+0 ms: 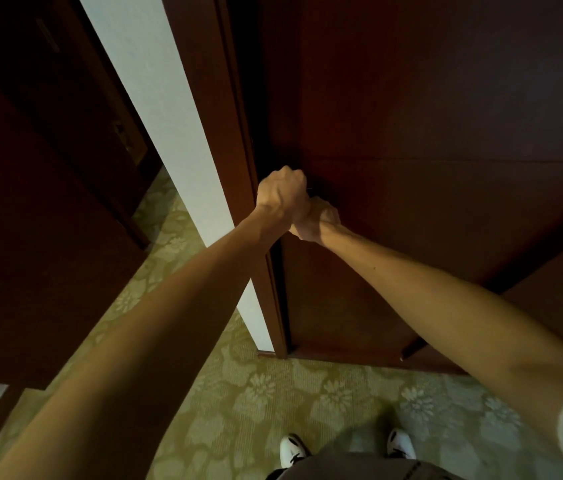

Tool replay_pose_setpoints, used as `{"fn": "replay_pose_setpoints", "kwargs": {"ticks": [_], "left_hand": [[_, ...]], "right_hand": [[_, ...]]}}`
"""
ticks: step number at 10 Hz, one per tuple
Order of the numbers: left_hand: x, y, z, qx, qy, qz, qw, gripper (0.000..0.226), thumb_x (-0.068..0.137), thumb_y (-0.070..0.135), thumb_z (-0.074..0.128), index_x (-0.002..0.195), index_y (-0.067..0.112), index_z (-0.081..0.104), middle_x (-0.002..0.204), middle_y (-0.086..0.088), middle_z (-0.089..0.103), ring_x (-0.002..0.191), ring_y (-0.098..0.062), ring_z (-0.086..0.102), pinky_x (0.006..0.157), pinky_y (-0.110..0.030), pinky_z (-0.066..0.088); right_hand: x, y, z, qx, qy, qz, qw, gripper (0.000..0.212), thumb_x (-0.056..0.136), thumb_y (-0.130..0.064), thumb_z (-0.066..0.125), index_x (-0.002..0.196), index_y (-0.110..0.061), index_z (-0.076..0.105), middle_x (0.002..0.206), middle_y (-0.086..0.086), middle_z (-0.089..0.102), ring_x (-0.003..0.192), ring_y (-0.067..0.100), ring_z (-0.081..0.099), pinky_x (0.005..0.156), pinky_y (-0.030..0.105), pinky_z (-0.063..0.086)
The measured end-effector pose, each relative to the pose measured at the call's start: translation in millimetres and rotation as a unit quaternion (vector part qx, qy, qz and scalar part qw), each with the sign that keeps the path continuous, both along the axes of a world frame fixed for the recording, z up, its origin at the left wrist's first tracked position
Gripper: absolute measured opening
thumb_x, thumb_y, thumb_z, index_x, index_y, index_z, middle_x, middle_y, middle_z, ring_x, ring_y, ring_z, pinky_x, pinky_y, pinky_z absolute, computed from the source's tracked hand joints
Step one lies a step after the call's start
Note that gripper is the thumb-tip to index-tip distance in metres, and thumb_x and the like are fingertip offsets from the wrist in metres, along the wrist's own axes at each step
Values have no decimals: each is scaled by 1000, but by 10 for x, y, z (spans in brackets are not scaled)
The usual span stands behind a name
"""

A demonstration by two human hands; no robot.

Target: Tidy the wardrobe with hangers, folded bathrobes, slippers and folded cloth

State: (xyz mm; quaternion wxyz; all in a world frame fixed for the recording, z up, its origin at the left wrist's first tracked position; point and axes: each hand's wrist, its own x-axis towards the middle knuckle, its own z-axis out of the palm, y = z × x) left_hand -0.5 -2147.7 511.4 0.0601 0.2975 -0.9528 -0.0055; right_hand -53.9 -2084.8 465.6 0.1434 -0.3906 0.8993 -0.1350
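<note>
Both hands meet at the left edge of a dark wooden wardrobe door (411, 168): the left hand (282, 194), fingers curled into a fist, sits over the right hand (314, 220), whose fingers are also curled. Whatever they grip, probably a handle or the door's edge, is hidden behind the knuckles, so it cannot be told for sure. The door looks closed or nearly so against its frame (235, 140), with a dark gap running down beside it. Left of the frame stands a strip of pale wall (169, 133), then another dark door (31, 168). Below lies a green flowered carpet (273, 393) and the person's white shoes (294, 448). No hangers, bathrobes, slippers or folded cloth are visible; judging by this, the tidying has not begun, and the wardrobe must first be opened.
</note>
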Motion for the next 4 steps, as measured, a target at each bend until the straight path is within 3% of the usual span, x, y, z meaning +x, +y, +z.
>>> {"fn": "replay_pose_setpoints", "kwargs": {"ticks": [1, 2, 3, 4], "left_hand": [[16, -14, 12, 11, 9, -11, 1000, 20, 97, 28, 62, 100, 8, 67, 89, -5, 66, 77, -20, 63, 66, -31, 53], [32, 26, 45, 47, 3, 1, 999, 23, 97, 31, 62, 99, 10, 68, 89, -6, 67, 78, -22, 67, 71, -35, 59], [-9, 82, 216, 52, 22, -1, 998, 21, 96, 31, 59, 89, 12, 64, 90, -7, 67, 74, -24, 65, 64, -36, 56], [-66, 198, 468, 36, 119, -7, 992, 24, 94, 28, 53, 87, 12, 70, 87, -8, 70, 74, -29, 66, 58, -33, 47]], "right_hand": [[-72, 38, 1, 27, -23, 43, 998, 23, 94, -26, 54, 80, -11, 63, 90, 8, 74, 75, 23, 68, 71, 30, 53], [-145, 203, 41, 33, -79, 82, 993, 22, 92, -29, 60, 89, -11, 71, 78, 2, 75, 67, 15, 72, 78, 35, 60], [-373, 428, 260, -34, -107, 83, 990, 15, 88, -14, 67, 102, -14, 72, 77, 0, 74, 63, 13, 72, 71, 36, 62], [-617, 771, 676, -111, -120, 87, 983, 21, 89, -9, 61, 105, -16, 73, 78, -2, 75, 63, 11, 72, 62, 26, 58]]}}
